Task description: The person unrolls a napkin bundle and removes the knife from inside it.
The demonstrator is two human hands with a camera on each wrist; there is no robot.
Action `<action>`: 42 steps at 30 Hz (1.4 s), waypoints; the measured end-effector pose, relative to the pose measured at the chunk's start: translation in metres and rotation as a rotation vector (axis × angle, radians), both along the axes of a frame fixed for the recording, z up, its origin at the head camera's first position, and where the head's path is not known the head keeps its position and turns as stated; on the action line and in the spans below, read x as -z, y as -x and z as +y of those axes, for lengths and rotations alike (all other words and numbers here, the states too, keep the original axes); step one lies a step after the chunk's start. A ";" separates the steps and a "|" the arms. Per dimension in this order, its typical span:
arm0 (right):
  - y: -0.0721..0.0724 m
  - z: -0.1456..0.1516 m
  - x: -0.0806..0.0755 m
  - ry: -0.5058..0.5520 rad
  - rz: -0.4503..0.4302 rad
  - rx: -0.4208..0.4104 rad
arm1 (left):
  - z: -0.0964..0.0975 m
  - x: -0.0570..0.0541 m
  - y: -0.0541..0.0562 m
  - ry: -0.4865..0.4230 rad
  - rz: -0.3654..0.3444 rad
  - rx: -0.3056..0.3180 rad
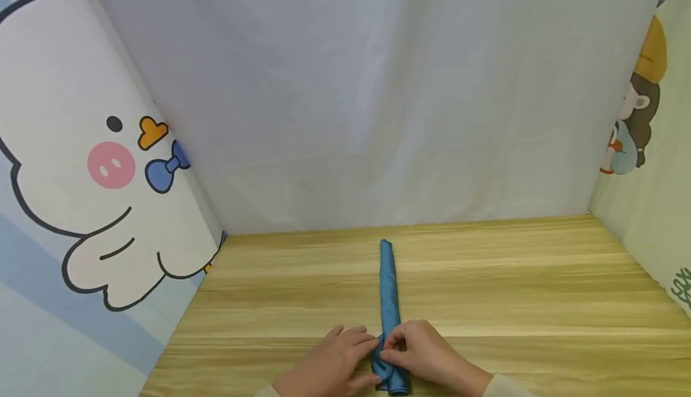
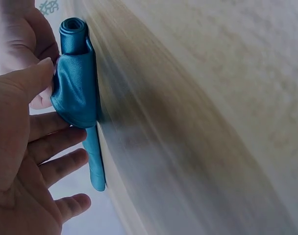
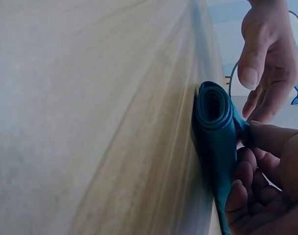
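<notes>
A long, tight roll of shiny teal cloth [image 1: 389,292] lies on the wooden table, running away from me, with its spiral end toward me. Near that end a loose flap [image 2: 76,93] stands out on the left side. My right hand [image 1: 429,352] pinches the flap between thumb and forefinger, its other fingers curled against the roll. My left hand [image 1: 335,361] lies to the left with fingers fairly straight. Its thumb and forefinger tips are right at the flap's edge in the left wrist view. The coiled layers [image 3: 215,110] show in the right wrist view.
The wood-grain table [image 1: 513,289] extends to both sides of the roll. A pale curtain [image 1: 351,97] hangs along the back edge. Printed cartoon panels stand at the left [image 1: 59,115] and right [image 1: 648,205].
</notes>
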State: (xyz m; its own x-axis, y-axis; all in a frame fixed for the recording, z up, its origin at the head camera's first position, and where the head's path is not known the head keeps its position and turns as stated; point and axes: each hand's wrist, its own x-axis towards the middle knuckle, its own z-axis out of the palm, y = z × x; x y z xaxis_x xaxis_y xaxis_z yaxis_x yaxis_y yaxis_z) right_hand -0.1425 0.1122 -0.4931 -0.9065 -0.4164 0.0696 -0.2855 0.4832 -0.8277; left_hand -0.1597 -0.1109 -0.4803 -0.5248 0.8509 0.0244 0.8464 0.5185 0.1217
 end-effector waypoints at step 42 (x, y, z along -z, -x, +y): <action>0.042 0.022 0.005 -0.359 0.137 -0.012 | 0.004 0.007 -0.001 0.081 -0.039 -0.017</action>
State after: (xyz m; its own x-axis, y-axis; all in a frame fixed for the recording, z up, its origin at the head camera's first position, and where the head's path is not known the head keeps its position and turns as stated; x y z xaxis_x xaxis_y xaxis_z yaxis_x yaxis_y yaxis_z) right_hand -0.1846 0.1338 -0.4981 -0.8938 -0.4468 0.0373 -0.3890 0.7314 -0.5600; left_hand -0.1589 -0.1067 -0.4873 -0.5381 0.8404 -0.0651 0.8330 0.5420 0.1113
